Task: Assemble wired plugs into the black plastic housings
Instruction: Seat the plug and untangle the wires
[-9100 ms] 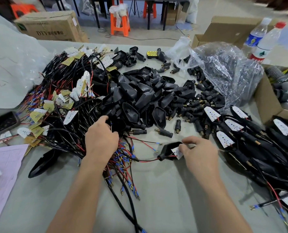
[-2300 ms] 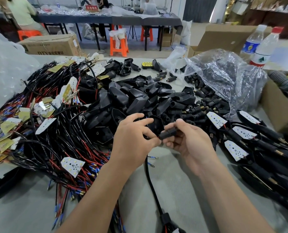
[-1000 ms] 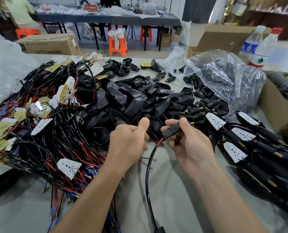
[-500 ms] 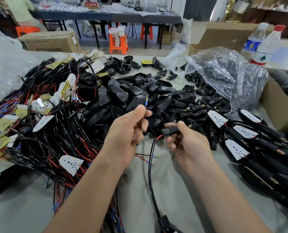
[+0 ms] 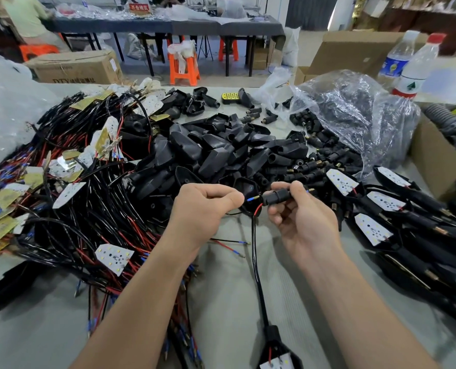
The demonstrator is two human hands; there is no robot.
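Head view: right hand [image 5: 301, 222] grips a plug [image 5: 277, 196], left hand [image 5: 203, 209] pinches its wire [image 5: 251, 199] — finished units [image 5: 381, 209] lie right of the plug, yet many housings [image 5: 216, 153] behind it seem unfilled.

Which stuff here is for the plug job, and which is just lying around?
For the job:
plug in the right hand
blue-tipped wire pinched by the left hand
black housings pile
wire bundles

Just lying about:
water bottles
cardboard box
orange stool
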